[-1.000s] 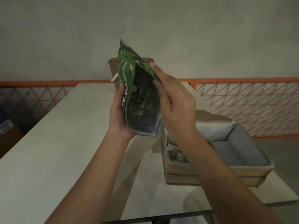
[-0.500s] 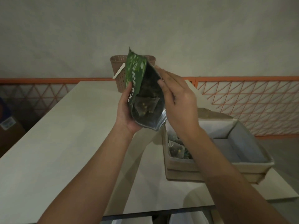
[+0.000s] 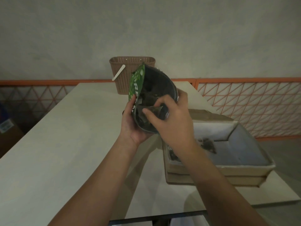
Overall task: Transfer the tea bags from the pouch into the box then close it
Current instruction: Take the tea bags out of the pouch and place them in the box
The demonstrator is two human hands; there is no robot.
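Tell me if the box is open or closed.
Open: the box shows its pale interior, with tea bags lying inside and its lid flap raised behind.

Both bare forearms are reaching forward, meeting mid-frame. The left hand (image 3: pixel 132 123) is cupping upward, thumb up along the side, fingers wrapping underneath. The right hand (image 3: pixel 172 118) is turning palm-down, thumb and forefinger pinching together.
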